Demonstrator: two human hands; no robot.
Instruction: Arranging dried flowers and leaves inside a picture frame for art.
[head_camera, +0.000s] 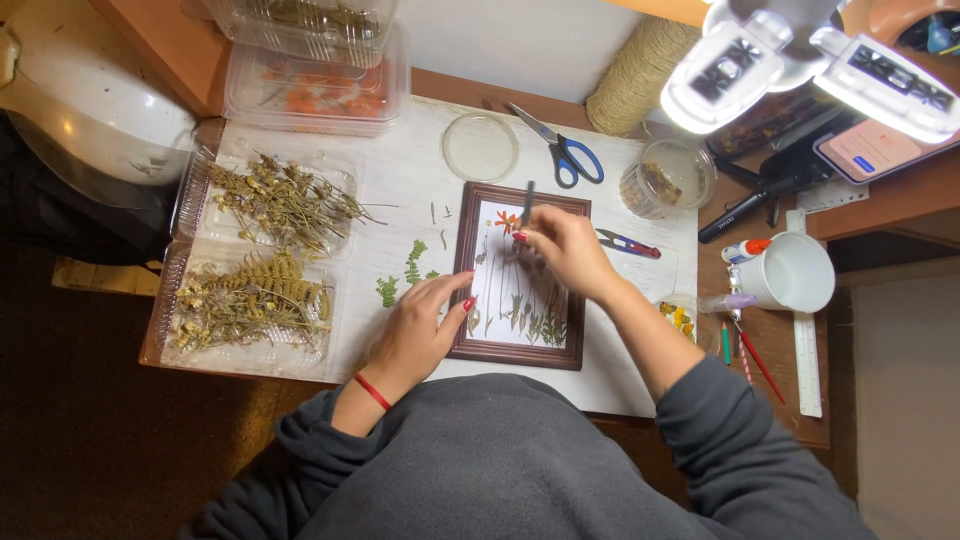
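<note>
One frame (520, 275): left hand (415, 335) flat on edge, fingers spread; right hand (565, 245) fingers pinch tweezers (527, 203).

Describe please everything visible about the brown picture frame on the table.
The picture frame is rectangular, with a dark brown border that looks like wood. It lies flat on the white table surface, long side pointing away from the person. Inside, on a white backing, pressed stems, green leaves and an orange flower are arranged. The left hand rests on its left edge; the right hand hovers over it, holding a thin dark tool.
</note>
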